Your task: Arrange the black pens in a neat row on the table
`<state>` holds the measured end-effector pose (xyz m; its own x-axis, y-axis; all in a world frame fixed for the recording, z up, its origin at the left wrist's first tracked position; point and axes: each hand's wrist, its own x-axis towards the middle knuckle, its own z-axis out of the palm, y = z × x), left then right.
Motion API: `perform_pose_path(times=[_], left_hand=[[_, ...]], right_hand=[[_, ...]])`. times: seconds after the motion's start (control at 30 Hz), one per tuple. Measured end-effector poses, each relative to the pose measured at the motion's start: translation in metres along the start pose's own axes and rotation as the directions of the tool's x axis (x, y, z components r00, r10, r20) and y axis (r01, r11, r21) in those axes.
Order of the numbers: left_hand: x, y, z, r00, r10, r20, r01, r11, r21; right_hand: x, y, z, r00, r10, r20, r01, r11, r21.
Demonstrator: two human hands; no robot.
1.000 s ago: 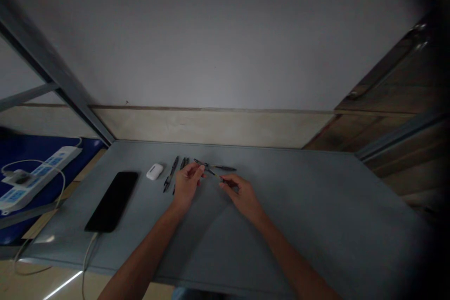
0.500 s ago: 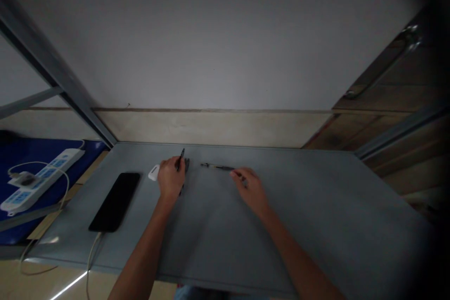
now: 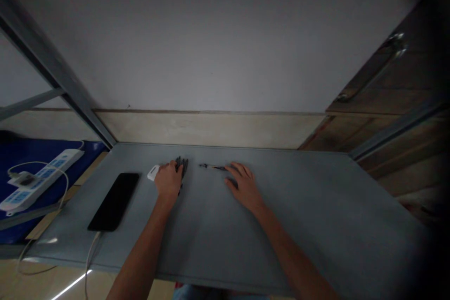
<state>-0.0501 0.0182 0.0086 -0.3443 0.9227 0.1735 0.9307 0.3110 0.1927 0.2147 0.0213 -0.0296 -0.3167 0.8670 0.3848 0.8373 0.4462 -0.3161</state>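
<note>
My left hand point(image 3: 168, 180) rests low over the grey tabletop, its fingers closed on a black pen point(image 3: 178, 163). Right beside it, partly hidden by the hand, lie other dark pens point(image 3: 185, 167). A white oval-cornered object point(image 3: 153, 172) shows at the hand's left edge. Further right, a slim pen with a clear middle point(image 3: 213, 166) lies roughly level on the table. My right hand point(image 3: 244, 186) is at its right end, fingers spread and palm down; the fingertips cover that end, and whether they touch it is unclear.
A black phone point(image 3: 114, 202) lies on the left of the grey table point(image 3: 316, 206), with a white cable point(image 3: 90, 255) running off the front edge. Beyond, a white power strip point(image 3: 42, 182) sits on a blue surface. A wall point(image 3: 211, 127) borders the back; metal posts point(image 3: 87, 119) rise at the sides.
My left hand has lowered its pen from a raised, tilted position to beside the other dark pens. My right hand has loosened from a pinch near the slim pen's end, its fingers now spread.
</note>
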Motion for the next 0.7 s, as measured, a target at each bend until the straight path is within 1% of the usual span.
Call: perform_pose_path(times=[0.37,0.5,0.7], left_hand=[[-0.0016,0.0018,0.0026,0.999,0.026,-0.031,-0.026,0.999,-0.023],[-0.002,0.001,0.0,0.999,0.014,-0.045,-0.016,0.999,-0.039],[-0.0017,-0.0004,-0.0054,0.995,0.008,-0.099,-0.012,0.999,-0.044]], right_hand=[[0.001,-0.0018,-0.0029,0.999,0.016,0.03,-0.017,1.0,0.007],[0.0006,-0.0015,-0.0029,1.0,0.005,0.022,-0.005,1.0,0.022],[-0.0005,-0.0013,-0.0026,1.0,-0.006,0.014,0.006,0.999,0.045]])
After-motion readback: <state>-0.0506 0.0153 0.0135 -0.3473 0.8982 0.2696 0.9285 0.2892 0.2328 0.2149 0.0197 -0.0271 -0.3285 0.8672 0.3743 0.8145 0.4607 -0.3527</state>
